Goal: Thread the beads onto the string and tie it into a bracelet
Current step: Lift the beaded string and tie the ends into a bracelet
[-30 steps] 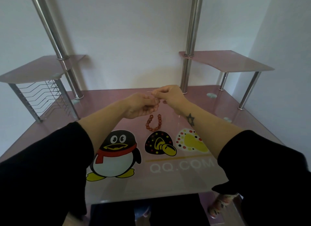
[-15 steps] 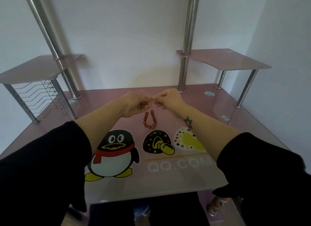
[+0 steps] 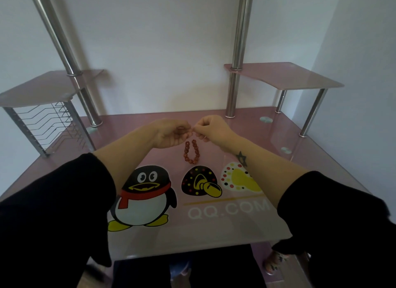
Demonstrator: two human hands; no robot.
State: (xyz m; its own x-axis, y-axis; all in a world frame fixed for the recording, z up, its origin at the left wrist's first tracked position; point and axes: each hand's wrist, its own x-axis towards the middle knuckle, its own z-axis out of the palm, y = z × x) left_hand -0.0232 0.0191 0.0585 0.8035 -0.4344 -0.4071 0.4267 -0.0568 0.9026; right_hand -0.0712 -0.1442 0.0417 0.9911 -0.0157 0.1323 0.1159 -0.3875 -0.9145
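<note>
Both hands are meeting in the air beyond the black, white and red cartoon penguin (image 3: 143,195) printed on the glossy pink glass surface (image 3: 300,159). The left hand (image 3: 169,133) is curling its fingers inward, its grip pinching one end of the thin string (image 3: 204,138). The right hand (image 3: 212,128) is coming in fingertip to fingertip against it, its grip clenching on the other end. The string is so fine that it is barely showing. Below the pinch, the strand of reddish-brown round beads (image 3: 191,151) is hanging in a narrow U, up and to the right of the penguin's head. Whether its lowest bead is touching the surface I cannot tell. Right of the penguin a dark spotted mushroom-shaped print (image 3: 199,184) is sitting just under the beads, and further right a yellow footprint print ringed with dots (image 3: 240,178) is peeking out from under the right forearm, which is showing a small dark star tattoo (image 3: 242,158). Black sleeves (image 3: 53,202) are covering both upper arms nearest the camera.
</note>
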